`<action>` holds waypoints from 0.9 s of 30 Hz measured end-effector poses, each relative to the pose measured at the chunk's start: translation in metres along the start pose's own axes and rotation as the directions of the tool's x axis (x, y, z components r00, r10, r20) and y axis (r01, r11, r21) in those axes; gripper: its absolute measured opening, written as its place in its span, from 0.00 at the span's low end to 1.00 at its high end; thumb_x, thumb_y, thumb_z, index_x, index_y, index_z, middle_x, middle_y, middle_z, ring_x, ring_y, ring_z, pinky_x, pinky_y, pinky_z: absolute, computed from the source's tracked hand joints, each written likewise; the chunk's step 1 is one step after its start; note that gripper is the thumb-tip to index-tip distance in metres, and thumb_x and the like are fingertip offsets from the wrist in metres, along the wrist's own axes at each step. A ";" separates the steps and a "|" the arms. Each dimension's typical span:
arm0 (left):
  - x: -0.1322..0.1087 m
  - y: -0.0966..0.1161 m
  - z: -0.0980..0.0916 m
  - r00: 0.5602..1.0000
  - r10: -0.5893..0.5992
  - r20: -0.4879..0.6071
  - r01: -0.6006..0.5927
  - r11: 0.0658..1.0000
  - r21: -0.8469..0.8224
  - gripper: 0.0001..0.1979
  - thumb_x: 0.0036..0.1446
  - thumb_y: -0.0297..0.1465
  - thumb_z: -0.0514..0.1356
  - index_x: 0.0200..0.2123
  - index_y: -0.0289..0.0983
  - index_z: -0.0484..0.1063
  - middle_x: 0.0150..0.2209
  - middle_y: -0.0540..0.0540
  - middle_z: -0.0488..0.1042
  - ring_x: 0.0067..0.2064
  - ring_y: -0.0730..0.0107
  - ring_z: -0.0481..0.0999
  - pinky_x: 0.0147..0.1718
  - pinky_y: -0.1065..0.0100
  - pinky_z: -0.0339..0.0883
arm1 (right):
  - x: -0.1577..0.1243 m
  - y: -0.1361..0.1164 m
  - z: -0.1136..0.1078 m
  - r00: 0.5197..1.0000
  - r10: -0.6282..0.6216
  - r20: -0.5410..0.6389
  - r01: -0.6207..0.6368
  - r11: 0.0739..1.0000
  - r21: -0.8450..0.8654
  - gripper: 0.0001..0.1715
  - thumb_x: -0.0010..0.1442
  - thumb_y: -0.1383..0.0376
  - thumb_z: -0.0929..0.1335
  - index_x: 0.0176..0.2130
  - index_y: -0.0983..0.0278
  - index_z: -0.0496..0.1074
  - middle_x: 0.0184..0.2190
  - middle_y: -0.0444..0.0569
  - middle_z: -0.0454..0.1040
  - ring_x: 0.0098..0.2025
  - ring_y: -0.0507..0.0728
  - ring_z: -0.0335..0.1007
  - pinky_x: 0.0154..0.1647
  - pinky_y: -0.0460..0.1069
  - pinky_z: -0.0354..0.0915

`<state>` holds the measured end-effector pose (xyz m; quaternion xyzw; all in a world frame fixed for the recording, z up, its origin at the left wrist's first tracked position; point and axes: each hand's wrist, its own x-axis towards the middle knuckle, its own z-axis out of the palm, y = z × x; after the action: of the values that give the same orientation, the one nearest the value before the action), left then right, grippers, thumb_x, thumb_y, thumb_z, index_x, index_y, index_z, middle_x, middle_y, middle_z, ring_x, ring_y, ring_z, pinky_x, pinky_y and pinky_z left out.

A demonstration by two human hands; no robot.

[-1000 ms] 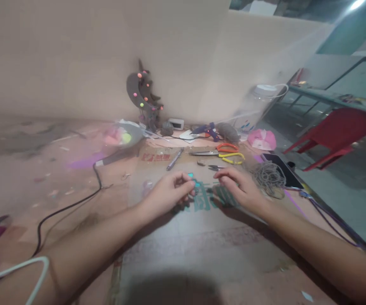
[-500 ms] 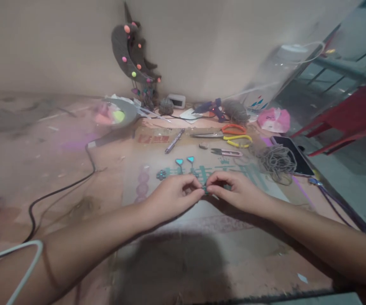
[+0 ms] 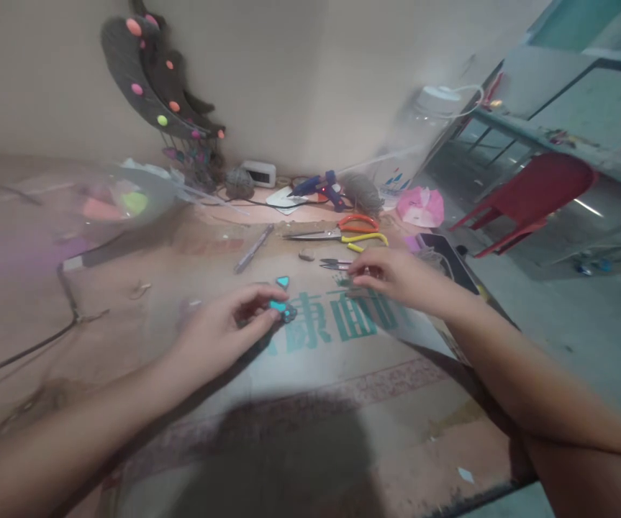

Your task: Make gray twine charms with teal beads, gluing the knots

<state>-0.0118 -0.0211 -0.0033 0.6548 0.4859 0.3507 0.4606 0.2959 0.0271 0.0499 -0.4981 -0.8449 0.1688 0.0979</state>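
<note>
My left hand (image 3: 237,316) is closed on a small turquoise piece with grey edging (image 3: 278,307), pinched between thumb and fingers. A grey flower-like shape sits at its right end; whether it is joined cannot be made out. Just behind lies a turquoise heart-like piece (image 3: 283,281). My right hand (image 3: 401,277) is over the thread snips (image 3: 333,265), its fingers curled at the handle, the blades pointing left. Both hands are above a board printed with green characters (image 3: 310,320).
Orange-and-yellow-handled scissors (image 3: 315,235), a pen (image 3: 254,248) and a small grey lump (image 3: 306,255) lie beyond my hands. Behind are a blue glue gun (image 3: 310,185), grey yarn balls (image 3: 239,183), a pink item (image 3: 421,207) and a clear bottle (image 3: 423,137). A phone (image 3: 455,262) lies right.
My hands have parted from their shared pinch. The left has kept a turquoise piece; the right has moved to the snips. The view has swung right.
</note>
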 end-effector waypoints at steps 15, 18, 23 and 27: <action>0.023 0.030 0.000 0.988 -0.155 0.004 0.147 0.930 -0.337 0.13 0.55 0.39 0.66 0.35 0.37 0.69 0.32 0.47 0.81 0.31 0.68 0.80 0.33 0.66 0.75 | -0.016 -0.020 0.049 0.998 0.006 -0.060 0.001 0.994 0.105 0.08 0.69 0.66 0.60 0.40 0.63 0.68 0.33 0.49 0.75 0.32 0.55 0.70 0.35 0.49 0.63; 0.020 0.023 -0.007 0.990 -0.140 0.013 0.140 0.969 -0.203 0.14 0.53 0.40 0.68 0.35 0.36 0.74 0.28 0.49 0.78 0.30 0.69 0.77 0.31 0.69 0.71 | -0.013 -0.038 0.054 1.000 -0.009 -0.027 0.017 0.954 0.298 0.07 0.69 0.65 0.60 0.40 0.62 0.66 0.28 0.44 0.74 0.27 0.52 0.68 0.31 0.47 0.62; 0.025 0.017 -0.025 0.990 -0.143 0.000 0.142 0.980 -0.138 0.18 0.53 0.45 0.68 0.36 0.36 0.79 0.33 0.46 0.82 0.35 0.63 0.80 0.36 0.66 0.73 | 0.004 -0.047 0.062 0.980 -0.115 -0.162 0.169 0.912 0.374 0.10 0.67 0.67 0.64 0.47 0.62 0.71 0.35 0.47 0.79 0.34 0.54 0.75 0.38 0.47 0.69; 0.026 0.027 -0.035 0.987 -0.153 0.055 0.156 0.986 -0.060 0.18 0.53 0.45 0.68 0.39 0.38 0.82 0.40 0.44 0.83 0.43 0.57 0.82 0.42 0.62 0.75 | 0.005 -0.041 0.074 0.966 -0.111 -0.234 0.189 0.920 0.343 0.16 0.67 0.66 0.66 0.53 0.61 0.75 0.38 0.48 0.83 0.37 0.55 0.80 0.43 0.49 0.73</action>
<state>-0.0279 0.0103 0.0337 0.6086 0.5121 0.3128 0.5192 0.2358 -0.0011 -0.0024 -0.4197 -0.8199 0.2603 0.2896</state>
